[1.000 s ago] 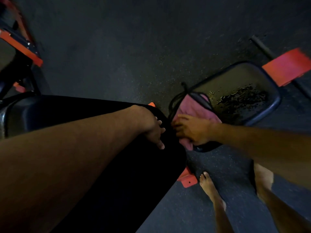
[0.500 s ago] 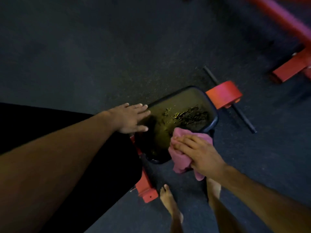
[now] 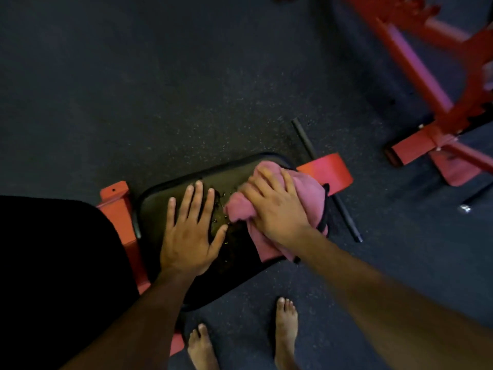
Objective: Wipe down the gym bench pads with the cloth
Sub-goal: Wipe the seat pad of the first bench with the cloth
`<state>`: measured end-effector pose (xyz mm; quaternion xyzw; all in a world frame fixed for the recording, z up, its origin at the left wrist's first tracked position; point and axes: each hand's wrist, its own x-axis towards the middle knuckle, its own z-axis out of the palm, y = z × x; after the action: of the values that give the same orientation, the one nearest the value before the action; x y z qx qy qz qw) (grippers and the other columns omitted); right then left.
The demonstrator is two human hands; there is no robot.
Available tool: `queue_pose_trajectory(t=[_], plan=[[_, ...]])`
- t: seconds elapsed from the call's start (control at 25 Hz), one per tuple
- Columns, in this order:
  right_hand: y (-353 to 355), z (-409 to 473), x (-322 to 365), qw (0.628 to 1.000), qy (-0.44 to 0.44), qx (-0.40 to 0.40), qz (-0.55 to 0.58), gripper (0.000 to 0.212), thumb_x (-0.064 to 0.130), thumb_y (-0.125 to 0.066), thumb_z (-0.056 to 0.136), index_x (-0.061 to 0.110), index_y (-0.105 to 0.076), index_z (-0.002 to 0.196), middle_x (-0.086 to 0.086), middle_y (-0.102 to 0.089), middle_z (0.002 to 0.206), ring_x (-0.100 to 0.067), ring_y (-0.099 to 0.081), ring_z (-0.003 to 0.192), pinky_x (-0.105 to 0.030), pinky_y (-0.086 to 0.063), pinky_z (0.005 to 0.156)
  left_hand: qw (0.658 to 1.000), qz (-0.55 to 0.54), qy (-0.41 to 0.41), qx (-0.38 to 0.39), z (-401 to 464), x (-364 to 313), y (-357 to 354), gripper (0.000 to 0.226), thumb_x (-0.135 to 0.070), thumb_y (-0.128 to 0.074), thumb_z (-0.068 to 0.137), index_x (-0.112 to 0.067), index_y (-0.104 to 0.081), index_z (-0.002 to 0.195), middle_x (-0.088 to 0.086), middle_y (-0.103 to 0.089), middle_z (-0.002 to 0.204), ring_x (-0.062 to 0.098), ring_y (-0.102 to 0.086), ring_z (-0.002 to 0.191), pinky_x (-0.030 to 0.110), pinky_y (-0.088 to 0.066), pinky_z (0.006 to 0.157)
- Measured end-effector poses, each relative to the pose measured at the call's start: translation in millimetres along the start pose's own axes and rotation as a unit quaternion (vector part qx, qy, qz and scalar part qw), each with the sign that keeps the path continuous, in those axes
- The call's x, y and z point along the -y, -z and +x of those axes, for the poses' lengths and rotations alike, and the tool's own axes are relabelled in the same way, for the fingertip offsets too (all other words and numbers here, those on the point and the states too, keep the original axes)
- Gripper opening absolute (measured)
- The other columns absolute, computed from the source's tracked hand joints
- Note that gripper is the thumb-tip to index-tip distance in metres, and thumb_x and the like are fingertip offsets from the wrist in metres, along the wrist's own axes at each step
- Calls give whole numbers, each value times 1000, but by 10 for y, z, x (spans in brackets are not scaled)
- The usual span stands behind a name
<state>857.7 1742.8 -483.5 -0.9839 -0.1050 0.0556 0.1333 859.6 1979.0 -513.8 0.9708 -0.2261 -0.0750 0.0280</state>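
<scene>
A small dark seat pad (image 3: 157, 206) with a worn, flaking patch in its middle lies below me. My left hand (image 3: 188, 233) rests flat on its near left part, fingers straight and spread. My right hand (image 3: 274, 206) presses a crumpled pink cloth (image 3: 306, 193) onto the pad's right end with straight fingers. The cloth spills over the pad's right edge. The long black back pad (image 3: 58, 252) fills the lower left.
The bench's red frame (image 3: 117, 209) shows between the two pads, and a red bracket (image 3: 328, 173) with a thin black bar (image 3: 346, 217) sticks out at the right. Another red machine frame (image 3: 432, 129) stands at the upper right. My bare feet (image 3: 286, 324) stand on dark rubber floor.
My left hand moved off the back pad onto the seat pad and now lies flat. My right hand slid the pink cloth from the pad's near edge up to its right end.
</scene>
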Motion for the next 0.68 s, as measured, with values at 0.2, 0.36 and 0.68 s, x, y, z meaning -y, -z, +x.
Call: queue_pose_trajectory(t=[0.2,0.36,0.68], plan=[[152,782,-13,999,-38,-7,28,42,45,-56,91,27,-57,129,-2,-55,132,-28,-46,127,-57,-39,106,1000,-3,-4,-22,3,-18,-15,77,-57,-35,99,-14,-32,162,13,-24,170,29,-19,159,58,-16,127],[11,-53,37,1000,-20,7,-1,66,64,-57,82,29,-56,137,-9,-46,153,-39,-28,150,-74,-16,115,1000,-1,-5,-17,-11,-6,4,77,-59,-30,101,-14,-29,164,13,-19,172,28,-17,159,58,-15,127],[-74,-717,-80,999,27,4,25,66,32,-62,71,23,-53,136,0,-51,137,-31,-39,137,-58,-21,117,1000,8,6,-11,-18,-29,-3,78,-60,-27,102,-15,-21,165,12,-12,174,28,-11,161,58,-13,128]])
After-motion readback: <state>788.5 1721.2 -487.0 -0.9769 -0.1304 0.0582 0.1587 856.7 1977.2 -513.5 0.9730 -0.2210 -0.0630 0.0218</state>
